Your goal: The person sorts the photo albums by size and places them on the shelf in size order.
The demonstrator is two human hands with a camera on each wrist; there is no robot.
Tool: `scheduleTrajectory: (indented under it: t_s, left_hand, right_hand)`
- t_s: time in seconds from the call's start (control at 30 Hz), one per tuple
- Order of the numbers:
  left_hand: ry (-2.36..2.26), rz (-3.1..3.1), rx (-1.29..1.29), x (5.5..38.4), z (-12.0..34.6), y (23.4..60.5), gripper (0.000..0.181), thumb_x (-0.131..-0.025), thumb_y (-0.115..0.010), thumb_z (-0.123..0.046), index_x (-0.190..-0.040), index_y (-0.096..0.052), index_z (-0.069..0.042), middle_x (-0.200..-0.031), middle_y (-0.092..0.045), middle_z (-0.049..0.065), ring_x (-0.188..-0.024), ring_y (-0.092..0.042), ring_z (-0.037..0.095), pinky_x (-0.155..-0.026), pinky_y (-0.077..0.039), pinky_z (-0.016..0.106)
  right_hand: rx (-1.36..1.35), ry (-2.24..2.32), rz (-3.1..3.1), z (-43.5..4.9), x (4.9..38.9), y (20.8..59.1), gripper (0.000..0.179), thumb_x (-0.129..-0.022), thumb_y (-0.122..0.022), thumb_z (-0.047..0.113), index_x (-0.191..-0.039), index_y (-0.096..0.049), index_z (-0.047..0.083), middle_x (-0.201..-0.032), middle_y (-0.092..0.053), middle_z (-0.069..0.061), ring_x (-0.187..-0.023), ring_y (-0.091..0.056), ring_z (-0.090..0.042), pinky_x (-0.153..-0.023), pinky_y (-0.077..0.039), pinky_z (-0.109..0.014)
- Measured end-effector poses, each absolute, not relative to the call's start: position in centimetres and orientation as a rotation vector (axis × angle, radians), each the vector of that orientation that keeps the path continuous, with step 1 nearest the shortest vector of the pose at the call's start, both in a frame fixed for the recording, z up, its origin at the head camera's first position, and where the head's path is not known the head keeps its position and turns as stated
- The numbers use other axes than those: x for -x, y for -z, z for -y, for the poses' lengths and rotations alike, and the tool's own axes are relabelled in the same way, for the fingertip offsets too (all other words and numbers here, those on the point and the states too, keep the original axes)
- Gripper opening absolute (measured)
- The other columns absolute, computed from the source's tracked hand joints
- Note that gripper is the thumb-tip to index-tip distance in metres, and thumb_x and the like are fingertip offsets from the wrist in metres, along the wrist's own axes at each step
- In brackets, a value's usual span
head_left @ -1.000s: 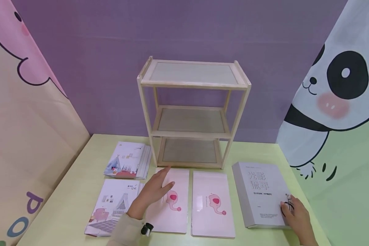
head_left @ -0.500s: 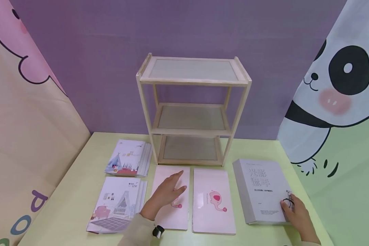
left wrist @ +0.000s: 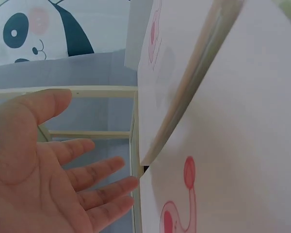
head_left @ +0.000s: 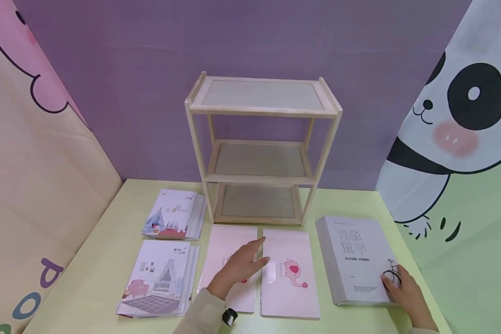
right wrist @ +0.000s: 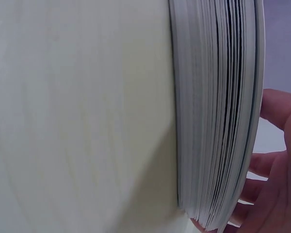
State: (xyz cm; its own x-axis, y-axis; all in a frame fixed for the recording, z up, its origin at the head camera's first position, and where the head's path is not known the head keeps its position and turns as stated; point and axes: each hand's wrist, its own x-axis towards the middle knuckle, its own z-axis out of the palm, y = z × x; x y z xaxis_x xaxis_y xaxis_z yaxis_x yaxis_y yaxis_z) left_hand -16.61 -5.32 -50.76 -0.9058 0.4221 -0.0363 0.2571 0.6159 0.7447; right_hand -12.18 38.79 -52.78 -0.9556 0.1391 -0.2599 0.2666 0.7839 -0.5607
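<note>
My left hand (head_left: 240,266) hovers with fingers spread over two pink elephant notebooks, holding nothing. It covers part of the left notebook (head_left: 229,241), and its fingertips reach toward the right notebook (head_left: 290,297). In the left wrist view the palm (left wrist: 19,194) faces the camera, beside the notebook covers. At the table's right side my right hand (head_left: 407,297) grips the lower right edge of a thick grey book (head_left: 355,260), thumb on the cover. The right wrist view shows its page block (right wrist: 208,107), with the fingers partly hidden behind the cover.
A pale wooden three-tier shelf (head_left: 259,180) stands at the back of the yellow table (head_left: 346,202). To the left lie two groups of illustrated books, a rear one (head_left: 173,213) and a front one (head_left: 158,278). A purple backdrop (head_left: 121,93) rises behind.
My left hand has moved right, from the left notebook's left side to the gap between both notebooks. My right hand stays at the grey book's edge. The head view has shifted slightly.
</note>
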Motion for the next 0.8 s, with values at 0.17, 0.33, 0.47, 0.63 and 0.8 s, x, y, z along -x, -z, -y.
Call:
scheduleTrajectory:
  t_s: [0.17, 0.33, 0.47, 0.63, 0.8]
  left_hand:
    - [-1.145, -2.643, -0.568, 16.5, 4.6, 50.5, 0.061, -0.096, -0.058, -0.029, -0.147, -0.038, -0.003, -0.145, -0.044, 0.019, -0.133, -0.040, 0.037, -0.106, -0.034, 0.053]
    - [-1.121, -2.657, -0.619, 16.5, 3.8, 50.3, 0.060, -0.095, -0.059, -0.026, -0.146, -0.040, 0.000, -0.143, -0.046, 0.018, -0.132, -0.042, 0.035, -0.106, -0.034, 0.050]
    - [-1.124, -2.647, -0.608, 16.4, 3.4, 50.1, 0.060, -0.095, -0.059, -0.027, -0.145, -0.040, -0.002, -0.143, -0.046, 0.018, -0.131, -0.042, 0.037, -0.106, -0.034, 0.051]
    - [-1.110, -2.636, -0.598, 16.4, 2.8, 50.4, 0.060, -0.095, -0.059, -0.028, -0.146, -0.040, -0.003, -0.145, -0.045, 0.016, -0.133, -0.040, 0.035, -0.107, -0.033, 0.050]
    - [-1.129, -2.598, -0.565, 16.3, 2.0, 50.7, 0.061, -0.095, -0.058, -0.030, -0.148, -0.039, -0.006, -0.148, -0.043, 0.013, -0.136, -0.037, 0.033, -0.109, -0.030, 0.049]
  right_hand:
    - [-0.358, 0.922, -2.730, -38.8, 12.2, 52.5, 0.086, -0.099, -0.049, 0.034, -0.138, -0.002, -0.028, -0.139, -0.010, -0.050, -0.131, -0.012, -0.061, -0.107, -0.016, -0.064]
    - [-0.326, 0.905, -2.755, -39.0, 12.4, 52.5, 0.082, -0.100, -0.049, 0.033, -0.136, -0.009, -0.029, -0.137, -0.018, -0.051, -0.129, -0.021, -0.061, -0.105, -0.023, -0.064]
    - [-0.307, 0.917, -2.758, -39.4, 12.7, 52.7, 0.081, -0.100, -0.049, 0.034, -0.136, -0.012, -0.028, -0.136, -0.022, -0.049, -0.128, -0.024, -0.060, -0.105, -0.024, -0.064]
    - [-0.342, 0.949, -2.689, -39.8, 13.0, 52.7, 0.090, -0.098, -0.051, 0.041, -0.138, -0.007, -0.026, -0.139, -0.016, -0.048, -0.130, -0.018, -0.060, -0.106, -0.021, -0.065]
    - [-0.366, 0.927, -2.669, -40.1, 13.1, 52.4, 0.093, -0.095, -0.055, 0.045, -0.137, -0.011, -0.027, -0.137, -0.020, -0.049, -0.125, -0.026, -0.061, -0.102, -0.027, -0.066]
